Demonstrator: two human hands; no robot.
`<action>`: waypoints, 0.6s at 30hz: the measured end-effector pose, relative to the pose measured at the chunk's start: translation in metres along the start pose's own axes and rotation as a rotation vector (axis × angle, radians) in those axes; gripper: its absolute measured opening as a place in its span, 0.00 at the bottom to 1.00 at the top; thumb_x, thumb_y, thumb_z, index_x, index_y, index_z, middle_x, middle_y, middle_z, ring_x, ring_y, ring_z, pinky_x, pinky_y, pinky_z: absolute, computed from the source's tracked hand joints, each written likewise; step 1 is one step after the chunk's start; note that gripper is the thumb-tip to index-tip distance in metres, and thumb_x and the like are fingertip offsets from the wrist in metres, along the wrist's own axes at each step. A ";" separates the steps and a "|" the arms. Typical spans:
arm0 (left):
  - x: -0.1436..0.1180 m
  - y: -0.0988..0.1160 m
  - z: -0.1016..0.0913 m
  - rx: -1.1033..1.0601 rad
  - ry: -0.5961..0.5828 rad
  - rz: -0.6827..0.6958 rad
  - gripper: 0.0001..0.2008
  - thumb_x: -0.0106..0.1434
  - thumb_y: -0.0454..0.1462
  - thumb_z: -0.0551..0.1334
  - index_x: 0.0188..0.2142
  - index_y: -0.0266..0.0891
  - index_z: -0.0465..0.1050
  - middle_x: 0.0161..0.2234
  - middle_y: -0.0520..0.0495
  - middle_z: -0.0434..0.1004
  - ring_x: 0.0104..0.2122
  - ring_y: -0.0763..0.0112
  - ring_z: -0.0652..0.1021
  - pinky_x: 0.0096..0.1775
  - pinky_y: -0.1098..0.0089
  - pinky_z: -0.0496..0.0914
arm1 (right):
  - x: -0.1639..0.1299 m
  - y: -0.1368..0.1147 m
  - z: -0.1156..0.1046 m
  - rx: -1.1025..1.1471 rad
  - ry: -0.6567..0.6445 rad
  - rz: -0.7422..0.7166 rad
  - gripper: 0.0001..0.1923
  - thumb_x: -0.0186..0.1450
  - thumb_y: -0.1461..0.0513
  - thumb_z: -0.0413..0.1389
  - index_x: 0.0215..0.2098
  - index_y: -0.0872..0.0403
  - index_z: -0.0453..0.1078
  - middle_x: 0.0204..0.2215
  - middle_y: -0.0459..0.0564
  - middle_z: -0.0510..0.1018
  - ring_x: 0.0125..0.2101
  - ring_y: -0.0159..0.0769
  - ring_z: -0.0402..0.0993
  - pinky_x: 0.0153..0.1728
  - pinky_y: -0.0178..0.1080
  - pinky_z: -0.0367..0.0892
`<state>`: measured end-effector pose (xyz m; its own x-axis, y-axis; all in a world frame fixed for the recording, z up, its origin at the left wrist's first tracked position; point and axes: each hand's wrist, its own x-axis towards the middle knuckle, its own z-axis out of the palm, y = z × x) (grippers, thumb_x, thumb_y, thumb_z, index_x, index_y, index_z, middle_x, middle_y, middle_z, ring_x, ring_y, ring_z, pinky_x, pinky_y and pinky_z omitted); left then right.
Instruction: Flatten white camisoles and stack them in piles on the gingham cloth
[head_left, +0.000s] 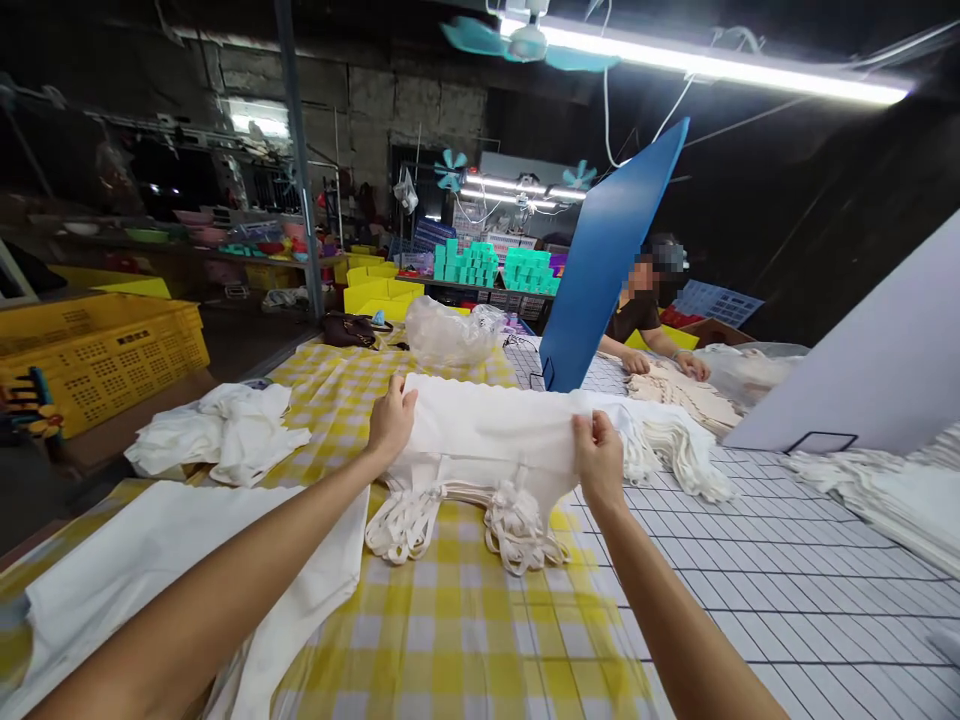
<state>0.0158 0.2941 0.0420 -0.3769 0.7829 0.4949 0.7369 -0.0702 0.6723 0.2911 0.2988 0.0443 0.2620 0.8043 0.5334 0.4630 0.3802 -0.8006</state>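
Yellow-checked tablecloth (450, 620) bears a stack of white cloth bags (487, 440); left hand (390, 422) and right hand (596, 458) pinch the top bag, flat bags (150, 570) already aside.

Both forearms bare to the frame edge, seemingly no rings or wristwear

White cloth bag (487, 435) lifted flat atop bag stack (465, 500), straps dangling over yellow-checked table.

Left hand (390, 425) and right hand (596, 460) grip white cloth bag (487, 430) atop bag stack (450, 500); yellow checked table (465, 620).
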 end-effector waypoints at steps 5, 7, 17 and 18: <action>-0.038 0.029 -0.065 -0.176 0.056 0.124 0.05 0.60 0.39 0.52 0.33 0.40 0.60 0.23 0.52 0.68 0.23 0.70 0.71 0.26 0.73 0.58 | -0.035 -0.060 -0.056 0.300 -0.104 0.146 0.20 0.55 0.48 0.55 0.35 0.55 0.69 0.21 0.43 0.67 0.21 0.28 0.60 0.19 0.30 0.56; -0.058 0.037 -0.093 -0.242 0.024 0.107 0.07 0.59 0.42 0.53 0.32 0.41 0.60 0.19 0.55 0.65 0.19 0.72 0.68 0.23 0.74 0.57 | -0.054 -0.079 -0.078 0.342 -0.104 0.215 0.21 0.53 0.48 0.58 0.35 0.55 0.70 0.21 0.44 0.69 0.20 0.28 0.62 0.18 0.30 0.57; -0.143 0.035 -0.164 -0.679 -0.343 -0.241 0.13 0.55 0.45 0.57 0.35 0.40 0.59 0.19 0.57 0.67 0.17 0.74 0.69 0.20 0.76 0.61 | -0.126 -0.120 -0.147 0.315 -0.126 0.521 0.19 0.45 0.52 0.63 0.32 0.52 0.72 0.20 0.44 0.73 0.16 0.29 0.64 0.18 0.33 0.62; -0.149 0.026 -0.152 -0.603 -0.358 -0.254 0.12 0.56 0.44 0.56 0.36 0.40 0.60 0.20 0.56 0.67 0.18 0.74 0.69 0.21 0.76 0.61 | -0.127 -0.109 -0.144 0.272 -0.160 0.527 0.18 0.46 0.51 0.62 0.31 0.52 0.72 0.21 0.45 0.74 0.17 0.30 0.65 0.19 0.33 0.63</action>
<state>0.0055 0.0818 0.0699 -0.2125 0.9665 0.1438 0.1773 -0.1065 0.9784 0.3292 0.0898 0.1027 0.2572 0.9662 0.0162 0.0679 -0.0013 -0.9977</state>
